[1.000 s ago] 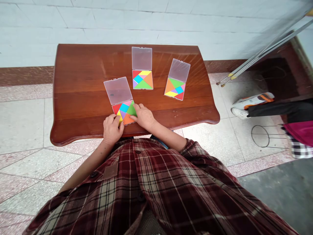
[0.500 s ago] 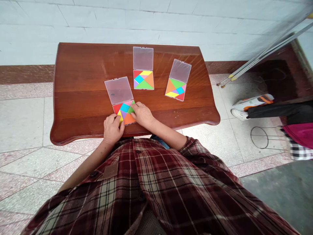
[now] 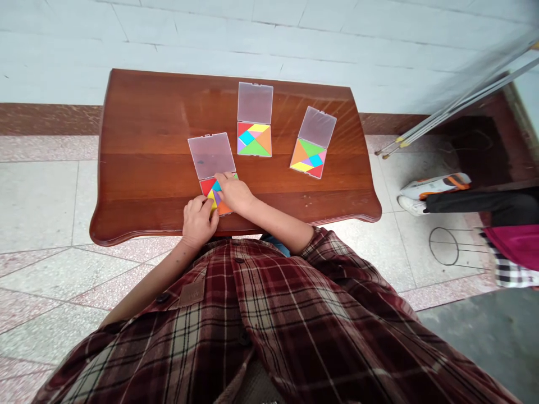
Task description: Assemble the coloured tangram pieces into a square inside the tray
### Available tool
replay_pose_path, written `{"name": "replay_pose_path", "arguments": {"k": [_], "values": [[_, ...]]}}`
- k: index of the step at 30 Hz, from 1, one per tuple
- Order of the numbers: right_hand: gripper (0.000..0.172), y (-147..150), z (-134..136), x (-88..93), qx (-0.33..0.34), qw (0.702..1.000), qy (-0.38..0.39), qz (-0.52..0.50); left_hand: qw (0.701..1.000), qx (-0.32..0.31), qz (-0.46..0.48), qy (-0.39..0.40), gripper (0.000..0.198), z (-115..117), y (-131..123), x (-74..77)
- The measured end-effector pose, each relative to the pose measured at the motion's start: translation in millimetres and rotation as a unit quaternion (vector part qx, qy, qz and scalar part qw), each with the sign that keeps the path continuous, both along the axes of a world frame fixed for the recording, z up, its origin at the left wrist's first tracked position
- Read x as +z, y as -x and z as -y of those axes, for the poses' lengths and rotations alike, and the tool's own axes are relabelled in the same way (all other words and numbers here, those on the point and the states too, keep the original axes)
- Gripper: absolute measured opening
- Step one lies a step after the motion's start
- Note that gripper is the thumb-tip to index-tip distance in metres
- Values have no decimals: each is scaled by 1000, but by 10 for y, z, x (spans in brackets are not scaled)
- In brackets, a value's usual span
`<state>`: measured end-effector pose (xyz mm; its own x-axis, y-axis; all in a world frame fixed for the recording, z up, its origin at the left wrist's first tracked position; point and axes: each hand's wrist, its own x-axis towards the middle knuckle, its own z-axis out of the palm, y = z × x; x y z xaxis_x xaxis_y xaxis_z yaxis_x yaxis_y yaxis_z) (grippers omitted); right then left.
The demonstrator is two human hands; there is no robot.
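The nearest tangram case (image 3: 213,157) lies open on the table, its clear lid folded back and tilted a little. Red, blue, yellow, purple and orange pieces show in its tray; the green one is mostly covered. At the tray's lower left corner, my left hand (image 3: 199,220) has its curled fingers and thumb on the edge, by the yellow piece (image 3: 210,195). My right hand (image 3: 236,193) lies over the tray's right side, fingers stretched across the blue piece (image 3: 216,186) and the pieces beside it. Its palm hides what is underneath.
Two more open tangram cases, one at the back middle (image 3: 255,139) and one to the right (image 3: 309,158), hold coloured pieces. The brown wooden table (image 3: 147,123) stands against a white wall. On the right are crutches (image 3: 421,129) and another person's leg (image 3: 458,201).
My right hand has moved left and inward from the green piece, over the blue one. My left hand stays at the case's corner. The whole view has shifted slightly.
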<state>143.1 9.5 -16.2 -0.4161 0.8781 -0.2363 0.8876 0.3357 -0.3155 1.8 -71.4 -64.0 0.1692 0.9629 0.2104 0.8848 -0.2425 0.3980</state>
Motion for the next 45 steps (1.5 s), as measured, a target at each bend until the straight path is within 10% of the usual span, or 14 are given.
{"name": "replay_pose_path", "arguments": {"k": [22,45], "values": [[35,-133,-106,199,172,973,-51,147,1000,-5,-13,-19,31,1,8,-33],[45,-210,-84,66,160,982,-90,49,1000,0,-6,16,30,-3,-4,27]]}}
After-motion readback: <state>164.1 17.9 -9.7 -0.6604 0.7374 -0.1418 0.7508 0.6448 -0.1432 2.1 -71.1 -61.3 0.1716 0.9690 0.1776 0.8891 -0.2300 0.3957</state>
